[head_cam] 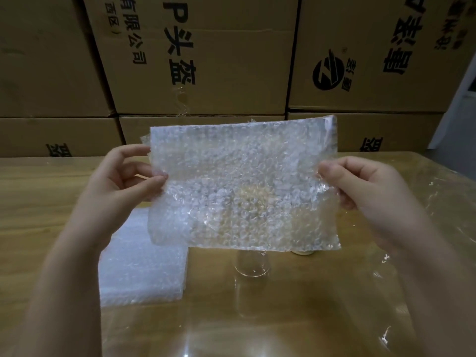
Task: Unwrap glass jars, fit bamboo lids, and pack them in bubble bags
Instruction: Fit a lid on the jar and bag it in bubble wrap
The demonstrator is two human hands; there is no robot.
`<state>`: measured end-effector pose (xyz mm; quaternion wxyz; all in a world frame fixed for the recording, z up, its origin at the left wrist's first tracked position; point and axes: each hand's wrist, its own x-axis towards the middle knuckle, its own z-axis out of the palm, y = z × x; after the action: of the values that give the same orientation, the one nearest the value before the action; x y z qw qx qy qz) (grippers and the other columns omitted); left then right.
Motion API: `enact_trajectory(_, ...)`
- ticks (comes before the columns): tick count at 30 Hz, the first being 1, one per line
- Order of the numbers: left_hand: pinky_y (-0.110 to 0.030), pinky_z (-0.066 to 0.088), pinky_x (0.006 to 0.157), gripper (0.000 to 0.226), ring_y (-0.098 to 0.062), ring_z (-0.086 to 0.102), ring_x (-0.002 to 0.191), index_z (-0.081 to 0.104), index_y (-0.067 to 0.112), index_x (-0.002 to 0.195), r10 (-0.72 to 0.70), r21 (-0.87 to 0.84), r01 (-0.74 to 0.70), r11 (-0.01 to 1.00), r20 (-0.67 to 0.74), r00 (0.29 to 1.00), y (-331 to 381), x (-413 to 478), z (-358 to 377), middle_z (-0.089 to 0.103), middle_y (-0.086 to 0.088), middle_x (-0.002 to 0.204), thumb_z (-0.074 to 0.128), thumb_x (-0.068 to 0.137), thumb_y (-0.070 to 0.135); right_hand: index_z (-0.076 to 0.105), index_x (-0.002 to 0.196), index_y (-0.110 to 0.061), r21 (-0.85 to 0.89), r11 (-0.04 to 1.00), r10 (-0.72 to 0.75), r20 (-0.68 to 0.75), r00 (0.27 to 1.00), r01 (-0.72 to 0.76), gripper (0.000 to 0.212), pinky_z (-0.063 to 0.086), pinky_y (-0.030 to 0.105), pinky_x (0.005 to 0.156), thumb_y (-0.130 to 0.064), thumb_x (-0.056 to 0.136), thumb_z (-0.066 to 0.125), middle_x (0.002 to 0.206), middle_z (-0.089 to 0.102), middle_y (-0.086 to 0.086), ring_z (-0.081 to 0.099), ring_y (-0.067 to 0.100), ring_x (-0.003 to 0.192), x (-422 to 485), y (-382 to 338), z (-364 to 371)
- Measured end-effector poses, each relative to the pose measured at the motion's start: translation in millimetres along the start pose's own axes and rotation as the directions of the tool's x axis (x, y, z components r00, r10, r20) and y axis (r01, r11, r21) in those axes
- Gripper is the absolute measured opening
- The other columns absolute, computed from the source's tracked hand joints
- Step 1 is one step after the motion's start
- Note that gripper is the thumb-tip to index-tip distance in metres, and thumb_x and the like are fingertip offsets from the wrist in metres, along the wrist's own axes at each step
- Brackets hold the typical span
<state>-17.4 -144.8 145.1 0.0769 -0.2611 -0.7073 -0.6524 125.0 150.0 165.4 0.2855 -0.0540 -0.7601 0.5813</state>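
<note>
- Both hands are held up over the table (pixel 51 202), one at each side edge of a bubble bag (pixel 244 176).
- By the left hand (pixel 126 176) the bag's left edge is pinched between thumb and curled fingertips.
- By the right hand (pixel 360 186) the right edge is pinched between thumb and forefinger; the other fingers are curled in behind the plastic.
- The bag is stretched flat and upright between the two hands, its face turned to the camera, clear of the table.
- Of the jar (pixel 252 264) only the clear base is seen, standing on the table just under the bag's lower edge; the rest is hidden behind the bubbles.
- A pale yellow blur is seen through the bag above the jar; what it is cannot be told.
- A small tan thing (pixel 301 252) is glimpsed under the bag's lower right edge, with too little shown to name it.
- A stack (pixel 144 261) of bubble bags is laid flat on the table at the left, below the left hand, its far corner covered by the held bag.
- The wooden table is covered by a clear sheet (pixel 438 202), creased at the right.
- Cardboard boxes (pixel 206 60) printed with black characters are piled behind the table.
</note>
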Motion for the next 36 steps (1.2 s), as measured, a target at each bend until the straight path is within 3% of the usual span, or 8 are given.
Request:
enact_trajectory(6, -0.019, 0.040, 0.062, 0.028, -0.008, 0.054, 0.077, 0.051, 0.024, 0.104, 0.172, 0.628, -0.006, 0.778, -0.203, 0.964, 22, -5, 24, 0.055, 0.000, 0.102, 0.070, 0.084, 0.021, 0.074, 0.077, -0.018, 0.170, 0.984, 0.018, 0.225, 0.974, -0.057, 0.021, 0.046, 0.012, 0.051, -0.011, 0.088, 0.058, 0.057, 0.058, -0.009, 0.053, 0.000, 0.053, -7, -1, 23)
enact_trajectory(9, -0.016, 0.045, 0.052, 0.015, -0.001, 0.056, 0.065, 0.059, 0.024, 0.083, 0.130, 0.562, -0.145, 0.814, 0.066, 0.989, 46, -19, 43, 0.060, 0.008, 0.074, 0.062, 0.081, 0.038, 0.067, 0.079, -0.014, 0.081, 0.997, -0.012, 0.228, 0.974, -0.007, 0.008, 0.042, 0.010, 0.050, -0.016, 0.087, 0.064, 0.054, 0.059, -0.011, 0.052, -0.002, 0.050, -14, 5, 44)
enact_trajectory(12, -0.016, 0.051, 0.063, 0.037, 0.002, 0.061, 0.075, 0.063, 0.036, 0.081, -0.080, 0.502, -0.203, 0.841, 0.485, 0.871, 61, -30, 61, 0.064, 0.023, 0.086, 0.051, 0.068, 0.068, 0.061, 0.073, -0.017, 0.049, 0.999, -0.023, 0.204, 0.979, 0.014, 0.023, 0.041, 0.011, 0.049, -0.039, 0.075, 0.068, 0.054, 0.057, -0.012, 0.050, -0.001, 0.050, -18, 10, 58)
enact_trajectory(14, -0.021, 0.052, 0.064, 0.048, 0.002, 0.063, 0.079, 0.063, 0.037, 0.082, -0.107, 0.534, -0.249, 0.808, 0.548, 0.830, 60, -33, 72, 0.063, 0.026, 0.092, 0.049, 0.065, 0.080, 0.059, 0.072, -0.018, 0.033, 0.999, -0.043, 0.214, 0.976, 0.037, 0.027, 0.041, 0.013, 0.050, -0.044, 0.074, 0.068, 0.056, 0.057, -0.011, 0.051, 0.000, 0.052, -21, 11, 62)
enact_trajectory(18, -0.030, 0.054, 0.063, 0.061, 0.005, 0.060, 0.074, 0.061, 0.037, 0.078, -0.044, 0.670, -0.346, 0.657, 0.492, 0.869, 55, -34, 82, 0.062, 0.025, 0.083, 0.035, 0.060, 0.089, 0.064, 0.077, -0.027, 0.015, 0.993, -0.120, 0.322, 0.939, 0.121, 0.014, 0.049, 0.022, 0.064, -0.031, 0.090, 0.061, 0.070, 0.065, -0.009, 0.061, 0.007, 0.067, -24, 11, 66)
enact_trajectory(26, -0.041, 0.057, 0.064, 0.027, -0.005, 0.064, 0.063, 0.067, 0.032, 0.074, -0.125, 0.718, -0.180, 0.673, 0.351, 0.928, 56, -28, 61, 0.067, 0.018, 0.069, 0.046, 0.081, 0.047, 0.059, 0.080, -0.027, -0.128, 0.983, -0.098, 0.241, 0.966, 0.131, 0.014, 0.052, 0.037, 0.068, -0.038, 0.090, 0.057, 0.078, 0.068, 0.000, 0.063, 0.015, 0.072, -23, 10, 60)
enact_trajectory(32, -0.055, 0.056, 0.062, 0.040, -0.027, 0.064, 0.059, 0.064, 0.020, 0.064, -0.018, 0.709, -0.014, 0.705, 0.038, 0.999, 67, -30, 41, 0.065, -0.003, 0.058, 0.045, 0.080, 0.052, 0.053, 0.072, -0.022, -0.306, 0.951, -0.050, 0.008, 0.999, 0.050, 0.020, 0.041, 0.024, 0.056, -0.036, 0.084, 0.061, 0.065, 0.060, -0.005, 0.049, 0.001, 0.054, -16, 13, 51)
enact_trajectory(36, -0.040, 0.053, 0.051, 0.037, -0.020, 0.057, 0.050, 0.059, 0.021, 0.060, 0.098, 0.717, -0.084, 0.691, 0.023, 0.995, 74, -37, 69, 0.058, 0.001, 0.050, 0.047, 0.085, 0.046, 0.051, 0.093, -0.028, -0.349, 0.897, -0.301, -0.033, 0.953, 0.272, 0.018, 0.042, 0.012, 0.069, -0.027, 0.083, 0.066, 0.088, 0.052, -0.012, 0.052, 0.005, 0.078, -27, 1, 61)
